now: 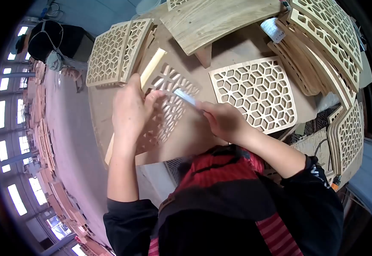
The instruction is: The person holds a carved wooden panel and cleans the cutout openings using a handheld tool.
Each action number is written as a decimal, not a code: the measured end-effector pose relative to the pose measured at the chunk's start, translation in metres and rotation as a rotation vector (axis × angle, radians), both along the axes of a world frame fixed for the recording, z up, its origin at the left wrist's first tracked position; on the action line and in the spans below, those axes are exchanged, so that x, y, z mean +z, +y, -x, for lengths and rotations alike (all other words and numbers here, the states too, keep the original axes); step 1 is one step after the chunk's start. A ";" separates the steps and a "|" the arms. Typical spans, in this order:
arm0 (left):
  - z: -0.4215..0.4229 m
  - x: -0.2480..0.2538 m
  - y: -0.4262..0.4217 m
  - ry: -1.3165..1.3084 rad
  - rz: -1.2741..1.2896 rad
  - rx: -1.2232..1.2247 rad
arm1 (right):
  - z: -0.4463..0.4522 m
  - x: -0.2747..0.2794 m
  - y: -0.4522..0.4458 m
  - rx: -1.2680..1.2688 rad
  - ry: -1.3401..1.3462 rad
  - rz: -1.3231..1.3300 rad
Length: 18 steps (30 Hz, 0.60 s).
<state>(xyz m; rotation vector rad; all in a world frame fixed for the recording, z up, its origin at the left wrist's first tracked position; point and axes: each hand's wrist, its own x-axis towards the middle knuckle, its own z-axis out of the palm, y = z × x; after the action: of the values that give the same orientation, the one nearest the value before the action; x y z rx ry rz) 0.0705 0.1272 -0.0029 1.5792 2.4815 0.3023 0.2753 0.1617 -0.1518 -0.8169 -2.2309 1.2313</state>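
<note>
A lattice-cut wooden panel is held tilted up by my left hand, whose fingers wrap round its pale edge. My right hand is closed on a thin, light-coloured strip-like tool, its tip over the openings of this panel. Motion blurs the panel and the tool, so whether they touch is unclear. To the right of my hands, another lattice panel lies flat on the brown work surface.
Stacked lattice panels stand at the upper left. A raised wooden board crosses the top. Curved panels are piled at the right, with more below. A black bundle sits at the far upper left.
</note>
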 end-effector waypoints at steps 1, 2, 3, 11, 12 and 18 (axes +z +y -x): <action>0.003 -0.002 0.000 -0.015 -0.047 -0.019 | 0.008 -0.003 0.001 -0.003 -0.002 -0.073; 0.001 -0.002 -0.001 0.005 -0.043 -0.038 | 0.017 -0.003 0.004 -0.023 0.077 -0.142; -0.001 -0.001 -0.001 0.025 -0.042 -0.056 | 0.029 0.001 0.010 -0.043 0.156 -0.213; 0.002 0.001 -0.001 0.036 -0.031 -0.036 | 0.000 0.014 0.000 -0.036 -0.051 -0.014; 0.001 0.000 -0.001 0.057 -0.044 -0.055 | -0.002 0.014 -0.002 -0.064 -0.044 0.057; 0.009 0.003 0.006 -0.033 -0.021 0.081 | 0.024 0.014 0.019 -0.039 0.092 0.102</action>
<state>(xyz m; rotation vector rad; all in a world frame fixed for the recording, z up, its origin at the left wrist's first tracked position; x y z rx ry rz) 0.0617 0.1334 0.0006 1.4714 2.5298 0.3638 0.2517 0.1810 -0.1381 -0.8216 -2.0842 1.3462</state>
